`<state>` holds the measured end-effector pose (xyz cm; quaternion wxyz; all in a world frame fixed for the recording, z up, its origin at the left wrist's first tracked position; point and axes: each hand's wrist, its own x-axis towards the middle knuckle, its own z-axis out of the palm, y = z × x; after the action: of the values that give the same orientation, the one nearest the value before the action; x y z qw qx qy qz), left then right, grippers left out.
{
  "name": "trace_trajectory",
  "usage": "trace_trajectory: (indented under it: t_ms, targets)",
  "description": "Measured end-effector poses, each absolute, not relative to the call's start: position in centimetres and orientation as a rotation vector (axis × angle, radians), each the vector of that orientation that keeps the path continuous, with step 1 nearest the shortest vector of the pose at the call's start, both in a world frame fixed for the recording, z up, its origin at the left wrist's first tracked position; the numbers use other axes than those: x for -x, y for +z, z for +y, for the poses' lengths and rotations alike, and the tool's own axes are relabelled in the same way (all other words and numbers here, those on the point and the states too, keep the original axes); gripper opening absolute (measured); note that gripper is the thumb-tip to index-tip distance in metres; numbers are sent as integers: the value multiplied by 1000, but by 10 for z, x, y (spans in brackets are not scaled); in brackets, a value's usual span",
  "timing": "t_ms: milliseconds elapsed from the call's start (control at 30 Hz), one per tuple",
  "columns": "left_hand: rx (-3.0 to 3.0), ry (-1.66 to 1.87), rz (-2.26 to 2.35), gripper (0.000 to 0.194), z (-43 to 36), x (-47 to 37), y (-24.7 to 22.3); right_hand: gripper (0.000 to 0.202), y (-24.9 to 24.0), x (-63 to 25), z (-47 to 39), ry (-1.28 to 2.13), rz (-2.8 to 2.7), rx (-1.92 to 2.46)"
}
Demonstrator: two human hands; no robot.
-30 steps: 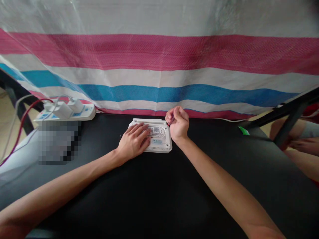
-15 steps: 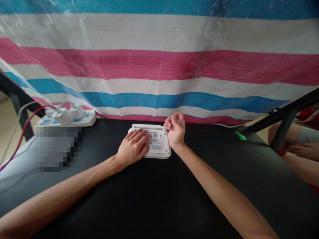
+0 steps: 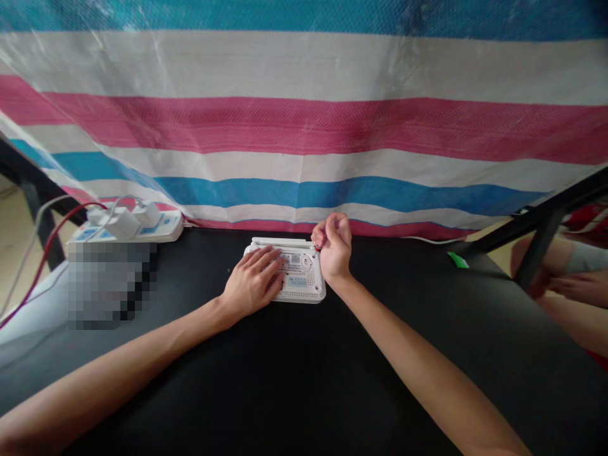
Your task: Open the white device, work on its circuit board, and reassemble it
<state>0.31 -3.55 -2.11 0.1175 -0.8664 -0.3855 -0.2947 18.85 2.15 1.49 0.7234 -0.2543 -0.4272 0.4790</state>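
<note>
While the left hand [image 3: 251, 283] lies flat, fingers slightly spread, on the upturned router [image 3: 311, 293], the right hand [image 3: 336, 254] curls at its far right corner; can't tell what's gripped. Best pressed evenly against the black tabletop [image 3: 285, 373].

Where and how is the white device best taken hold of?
Probably by its near edge, right of the left hand, coming from the wearer's side: the white device lies flat, that rim is uncovered, and a slim bar runs along its far edge.
</note>
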Motion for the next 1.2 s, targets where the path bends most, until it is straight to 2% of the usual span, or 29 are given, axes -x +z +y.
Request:
trace_trajectory:
  t_ms: [633,833,1200]
  targets:
    - [2545,-873,-1129,31,-36,-3,-20,48,13,-191,25,999,-1015,628]
    - [2548,-877,-1131,30,-36,-3,-19,38,14,-191,24,1100,-968,630]
    - [2540,-859,-1143,29,-35,-3,-20,47,14,-184,17,1046,-933,665]
